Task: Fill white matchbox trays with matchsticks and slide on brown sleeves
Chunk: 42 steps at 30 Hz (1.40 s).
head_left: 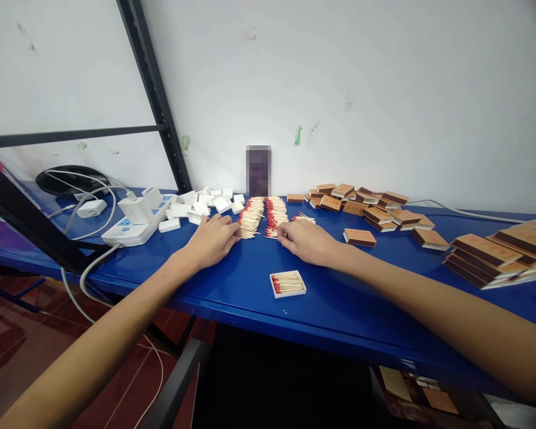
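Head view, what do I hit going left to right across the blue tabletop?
Power strip, left hand, left row of matches, right row of matches, right hand, single brown matchbox just right of that hand, stacked brown matchboxes.

Left arm (116, 328) and right arm (411, 286) bare as far as the view goes. Both slim and smooth, wider toward elbow, tapering to narrow wrists. Left hand (212, 239) and right hand (309, 241) ungloved, slender fingers, plain backs. Black patch (286, 375) at bottom centre, too dark to tell if clothing.
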Each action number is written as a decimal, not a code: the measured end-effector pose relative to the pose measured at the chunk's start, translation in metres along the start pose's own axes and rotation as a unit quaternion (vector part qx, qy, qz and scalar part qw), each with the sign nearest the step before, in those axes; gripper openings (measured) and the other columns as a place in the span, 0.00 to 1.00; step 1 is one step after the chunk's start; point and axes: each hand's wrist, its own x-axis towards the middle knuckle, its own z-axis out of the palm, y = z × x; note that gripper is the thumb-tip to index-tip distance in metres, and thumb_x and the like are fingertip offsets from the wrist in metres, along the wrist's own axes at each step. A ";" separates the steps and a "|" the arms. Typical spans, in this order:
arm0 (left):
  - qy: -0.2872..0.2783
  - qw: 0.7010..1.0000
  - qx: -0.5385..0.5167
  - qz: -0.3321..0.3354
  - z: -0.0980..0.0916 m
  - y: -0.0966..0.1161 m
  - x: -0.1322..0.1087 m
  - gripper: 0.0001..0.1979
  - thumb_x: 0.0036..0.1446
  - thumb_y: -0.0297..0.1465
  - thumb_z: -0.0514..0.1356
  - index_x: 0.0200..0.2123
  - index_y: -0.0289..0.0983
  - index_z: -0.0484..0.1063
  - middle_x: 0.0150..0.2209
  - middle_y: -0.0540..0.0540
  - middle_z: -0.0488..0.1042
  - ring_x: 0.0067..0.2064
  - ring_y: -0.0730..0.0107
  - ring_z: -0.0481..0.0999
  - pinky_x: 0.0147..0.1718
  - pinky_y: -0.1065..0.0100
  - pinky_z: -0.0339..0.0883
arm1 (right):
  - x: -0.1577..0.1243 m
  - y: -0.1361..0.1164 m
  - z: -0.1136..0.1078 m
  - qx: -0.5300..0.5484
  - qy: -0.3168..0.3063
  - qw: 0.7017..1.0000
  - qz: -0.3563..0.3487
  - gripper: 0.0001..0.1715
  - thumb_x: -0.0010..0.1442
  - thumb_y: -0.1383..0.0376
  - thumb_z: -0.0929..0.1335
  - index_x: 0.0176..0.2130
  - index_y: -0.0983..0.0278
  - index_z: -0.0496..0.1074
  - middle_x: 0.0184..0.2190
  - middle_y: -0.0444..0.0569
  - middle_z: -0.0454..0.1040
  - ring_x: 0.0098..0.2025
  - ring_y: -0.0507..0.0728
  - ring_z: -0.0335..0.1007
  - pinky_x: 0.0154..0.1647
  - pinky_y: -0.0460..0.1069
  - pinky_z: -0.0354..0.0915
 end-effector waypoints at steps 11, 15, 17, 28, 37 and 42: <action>-0.033 0.997 -0.066 0.035 0.003 -0.004 -0.005 0.12 0.68 0.33 0.47 0.38 0.36 0.68 0.40 0.42 0.69 0.42 0.59 0.66 0.42 0.59 0.59 | -0.047 -0.013 -0.037 0.149 -0.039 0.985 -0.073 0.10 0.66 0.62 0.61 0.32 0.62 0.65 0.22 0.41 0.66 0.24 0.51 0.58 0.27 0.47 0.51; -0.032 0.984 -0.155 0.079 -0.015 0.018 -0.016 0.13 0.69 0.35 0.45 0.38 0.36 0.66 0.41 0.42 0.68 0.40 0.63 0.65 0.42 0.61 0.60 | -0.071 -0.015 -0.042 0.168 -0.081 0.979 -0.076 0.11 0.67 0.59 0.61 0.35 0.61 0.66 0.20 0.39 0.63 0.22 0.51 0.56 0.25 0.47 0.50; -0.025 0.974 -0.203 0.093 -0.030 0.038 -0.022 0.13 0.69 0.34 0.45 0.39 0.36 0.66 0.42 0.43 0.68 0.41 0.64 0.66 0.44 0.62 0.61 | -0.077 -0.011 -0.040 0.170 -0.070 0.980 -0.070 0.12 0.67 0.58 0.60 0.37 0.61 0.67 0.20 0.39 0.63 0.22 0.51 0.57 0.26 0.47 0.52; -0.006 0.962 -0.253 0.098 -0.038 0.088 -0.031 0.10 0.68 0.32 0.48 0.39 0.38 0.68 0.39 0.46 0.69 0.40 0.65 0.69 0.41 0.63 0.63 | -0.087 0.022 -0.035 0.107 0.023 0.994 -0.023 0.14 0.68 0.57 0.59 0.41 0.60 0.69 0.21 0.42 0.66 0.25 0.54 0.62 0.28 0.48 0.56; 0.034 0.958 -0.279 0.051 -0.031 0.097 -0.047 0.19 0.61 0.42 0.58 0.53 0.41 0.66 0.50 0.45 0.73 0.49 0.58 0.70 0.50 0.56 0.64 | -0.081 -0.003 -0.030 0.195 -0.051 0.977 -0.064 0.16 0.70 0.56 0.58 0.42 0.60 0.70 0.25 0.42 0.70 0.27 0.53 0.65 0.31 0.48 0.57; 0.043 0.951 -0.303 0.039 -0.020 0.096 -0.049 0.18 0.61 0.39 0.59 0.52 0.41 0.66 0.45 0.47 0.75 0.46 0.61 0.72 0.49 0.57 0.64 | -0.075 -0.009 -0.029 0.175 -0.046 0.982 -0.058 0.17 0.70 0.56 0.57 0.38 0.61 0.70 0.27 0.44 0.73 0.30 0.55 0.67 0.32 0.49 0.58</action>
